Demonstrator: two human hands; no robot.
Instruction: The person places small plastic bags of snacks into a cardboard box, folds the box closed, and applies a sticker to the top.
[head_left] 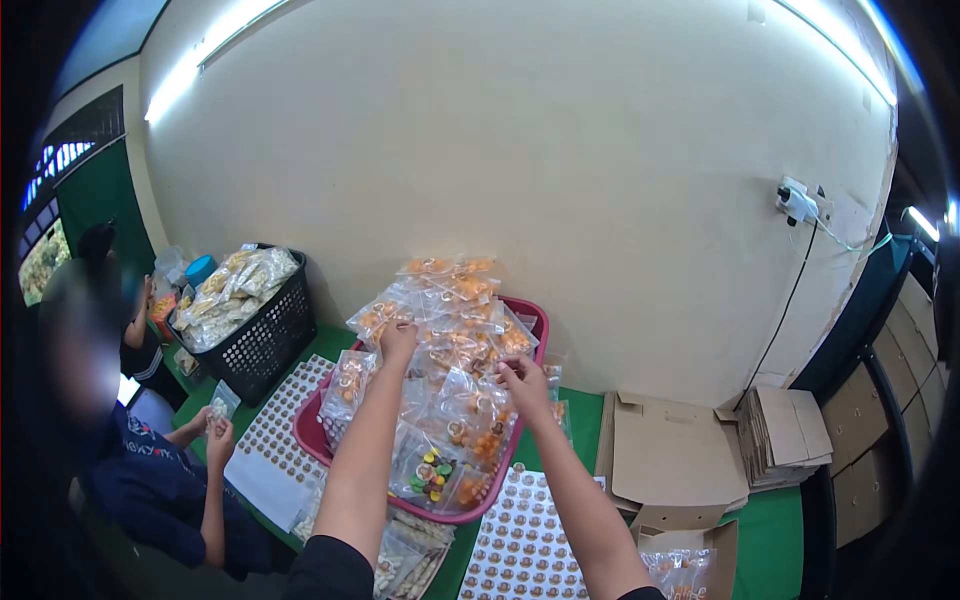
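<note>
A magenta basket (312, 428) is heaped with clear plastic bags of orange pieces (458, 355). Over the upper left of the heap, my left hand (398, 342) has its fingers closed on the edge of a bag. My right hand (524, 385) is at the heap's right side, fingers bent in a pinch at another bag; its fingertips are partly hard to make out. Lower in the basket lies a clear bag of multicoloured pieces (432, 474). Sheets of round stickers (528, 540) lie on the green table beside and below the basket.
To the left stands a black basket (262, 340) full of bags with pale contents. Another person's hands (216, 432) hold a small bag there. Flattened cardboard (680, 455), a stack of boxes (788, 435) and an open carton (728, 555) are at the right.
</note>
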